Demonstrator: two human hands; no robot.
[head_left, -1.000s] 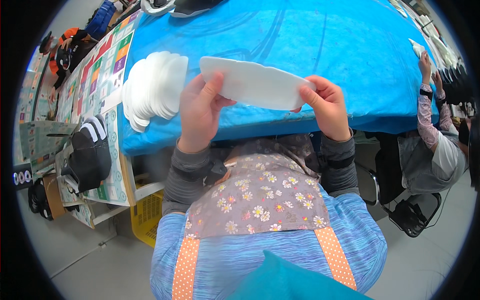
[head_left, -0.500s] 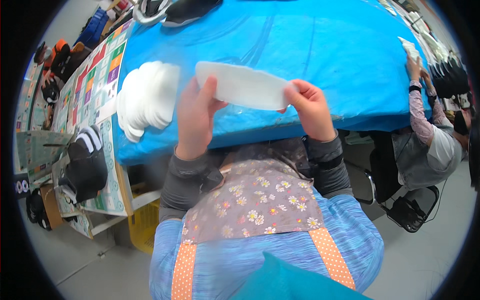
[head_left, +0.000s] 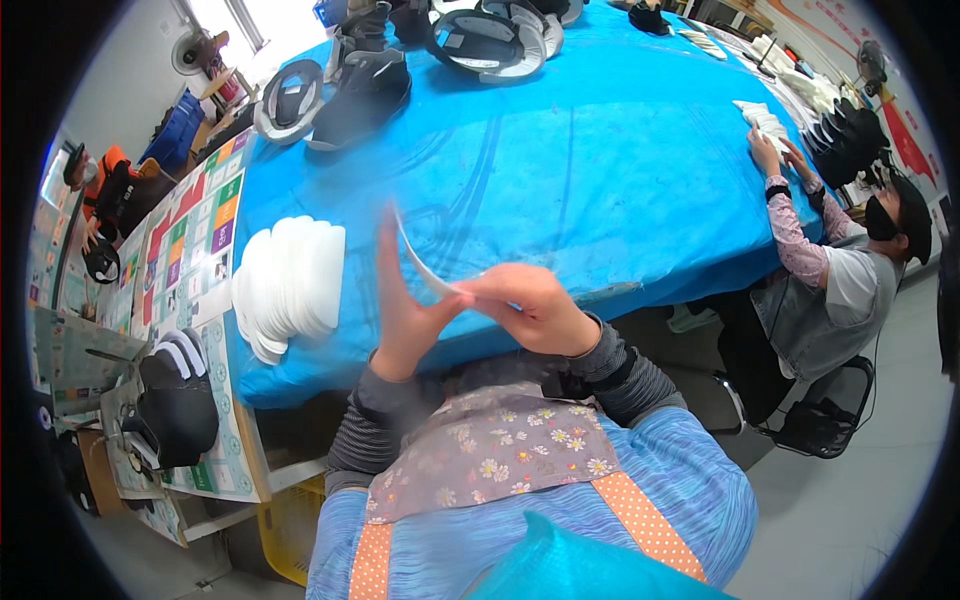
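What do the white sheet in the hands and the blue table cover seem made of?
White sheet: perhaps flexible foam or plastic, since it looks thin and bent; finish unclear edge-on. Blue table cover: probably plastic sheeting, slightly glossy, judging by its soft sheen and wrinkles.

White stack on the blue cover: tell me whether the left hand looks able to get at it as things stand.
Probably yes: the white stack lies just left of the left hand, with only blue cover showing between them, though that hand seems occupied with the curved white piece.
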